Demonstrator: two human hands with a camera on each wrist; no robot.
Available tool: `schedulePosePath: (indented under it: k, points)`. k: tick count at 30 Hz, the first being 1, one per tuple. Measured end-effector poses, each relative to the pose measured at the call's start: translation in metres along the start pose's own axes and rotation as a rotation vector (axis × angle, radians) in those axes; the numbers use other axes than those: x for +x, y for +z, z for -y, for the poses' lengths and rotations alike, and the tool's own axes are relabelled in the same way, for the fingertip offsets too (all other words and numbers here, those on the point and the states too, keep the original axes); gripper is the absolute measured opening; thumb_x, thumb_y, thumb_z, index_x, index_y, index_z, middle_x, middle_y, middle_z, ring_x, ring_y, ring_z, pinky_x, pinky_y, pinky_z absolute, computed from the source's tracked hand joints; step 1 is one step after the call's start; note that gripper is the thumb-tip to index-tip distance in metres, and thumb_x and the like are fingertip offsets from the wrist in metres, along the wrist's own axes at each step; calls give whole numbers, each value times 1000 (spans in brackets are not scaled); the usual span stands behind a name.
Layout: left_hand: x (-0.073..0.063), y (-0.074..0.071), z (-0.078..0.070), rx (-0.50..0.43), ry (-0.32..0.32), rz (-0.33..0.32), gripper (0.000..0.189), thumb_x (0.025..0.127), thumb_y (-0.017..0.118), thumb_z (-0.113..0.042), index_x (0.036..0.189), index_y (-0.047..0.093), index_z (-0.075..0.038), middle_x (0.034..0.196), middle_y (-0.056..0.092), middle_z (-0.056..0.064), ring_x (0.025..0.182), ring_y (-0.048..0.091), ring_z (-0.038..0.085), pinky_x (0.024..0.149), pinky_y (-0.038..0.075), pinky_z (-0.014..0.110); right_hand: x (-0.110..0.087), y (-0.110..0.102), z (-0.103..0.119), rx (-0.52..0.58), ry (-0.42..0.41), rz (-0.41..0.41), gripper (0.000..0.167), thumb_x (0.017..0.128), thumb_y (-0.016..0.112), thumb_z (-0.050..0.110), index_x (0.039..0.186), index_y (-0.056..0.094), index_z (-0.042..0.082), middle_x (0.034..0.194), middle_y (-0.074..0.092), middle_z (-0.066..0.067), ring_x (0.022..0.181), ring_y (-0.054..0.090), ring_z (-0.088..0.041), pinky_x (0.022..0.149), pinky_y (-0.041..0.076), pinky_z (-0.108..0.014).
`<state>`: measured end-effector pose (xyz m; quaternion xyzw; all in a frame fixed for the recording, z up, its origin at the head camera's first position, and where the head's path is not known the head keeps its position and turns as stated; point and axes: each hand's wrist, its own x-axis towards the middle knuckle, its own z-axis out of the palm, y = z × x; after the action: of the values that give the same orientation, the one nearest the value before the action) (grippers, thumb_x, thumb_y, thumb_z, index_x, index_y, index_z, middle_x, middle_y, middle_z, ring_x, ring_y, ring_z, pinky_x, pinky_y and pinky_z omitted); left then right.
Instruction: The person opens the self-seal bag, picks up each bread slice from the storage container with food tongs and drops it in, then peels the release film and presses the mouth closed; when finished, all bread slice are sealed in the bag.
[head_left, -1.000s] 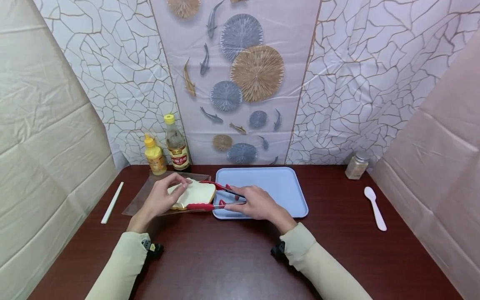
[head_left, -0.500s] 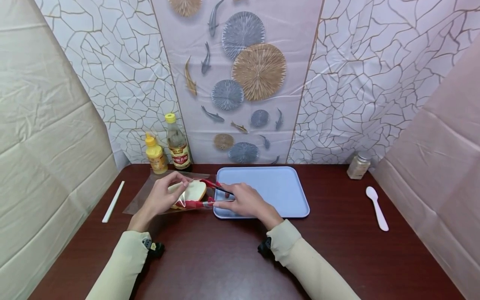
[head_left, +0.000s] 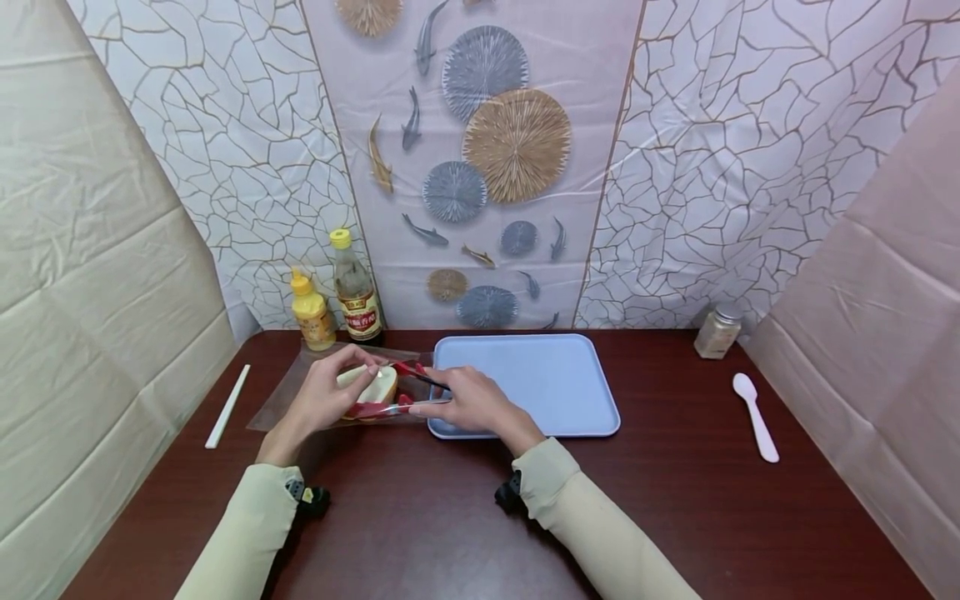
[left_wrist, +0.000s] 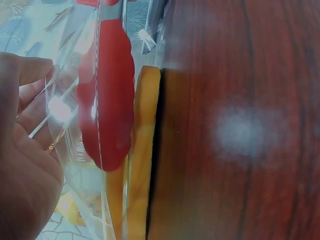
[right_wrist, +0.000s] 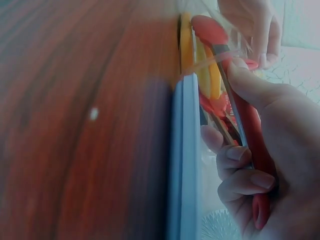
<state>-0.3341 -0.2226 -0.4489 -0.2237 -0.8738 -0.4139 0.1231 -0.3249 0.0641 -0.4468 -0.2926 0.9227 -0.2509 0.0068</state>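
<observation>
Red-headed metal tongs [left_wrist: 106, 95] run sideways, pointing left into a clear plastic bag [head_left: 288, 400], straddling flat white bread [head_left: 384, 387]; I've got right hand [head_left: 480, 403] clamped on them, left hand [head_left: 324, 398] pinching the bag.

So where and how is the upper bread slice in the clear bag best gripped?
Likely the near and far edges of the upper slice, with the tongs coming in level from the tray side. It lies flat on what looks like another slice, leaving its rim to grip, and the bag, pinched by the left hand, seems to open toward the tray.
</observation>
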Motion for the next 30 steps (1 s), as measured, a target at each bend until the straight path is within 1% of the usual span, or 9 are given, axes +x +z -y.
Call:
schedulePosePath:
  k: [2,5,8,10,14,20,26,30]
  points:
    - [0,0,0,-8,1,1,8,107,72,-28,107,70,-20,120,82,1,122,72,26,115,50,63,2,1,1,6,6,1,78,98,73,63,159,55,18,70,57,4,73,49,-12,70,44,-29]
    - [0,-1,0,-25,-5,10,10,106,72,-28,108,70,-18,119,81,2,121,72,27,114,51,63,3,3,2,12,15,0,79,98,73,64,159,56,18,67,50,6,68,43,-12,64,39,-29]
    - [1,-1,2,-35,-12,22,11,107,72,-26,109,70,-16,119,80,5,121,72,28,113,53,64,4,4,4,14,21,-5,80,97,74,64,158,56,17,68,46,7,65,38,-11,59,34,-28]
    - [0,-1,3,-33,-18,29,10,106,73,-25,109,69,-16,118,80,5,120,73,28,112,54,63,3,4,4,16,27,-4,80,96,75,64,159,56,17,68,47,6,64,38,-10,58,34,-28]
    - [-1,-1,3,-24,-20,35,10,105,74,-23,110,69,-16,115,78,5,117,73,28,109,56,62,2,4,4,28,32,7,82,96,75,63,159,55,16,72,55,5,63,41,-10,58,37,-26]
    - [0,1,2,-10,-16,31,9,105,74,-21,110,69,-15,111,77,6,114,73,27,109,57,60,-4,0,-2,78,44,16,86,95,76,65,161,52,15,84,65,4,66,50,-9,62,44,-26]
    - [-1,2,3,-2,-24,36,10,105,73,-22,111,69,-15,113,78,6,114,73,27,108,58,58,-12,-5,-13,129,57,43,88,95,77,63,163,48,15,82,66,-3,62,46,-8,60,43,-26]
    - [-2,1,3,-19,-27,45,10,105,73,-20,112,68,-14,117,80,8,117,74,29,106,59,58,-18,-9,-19,135,44,49,89,95,78,63,163,48,14,78,61,-2,61,42,-9,59,40,-26]
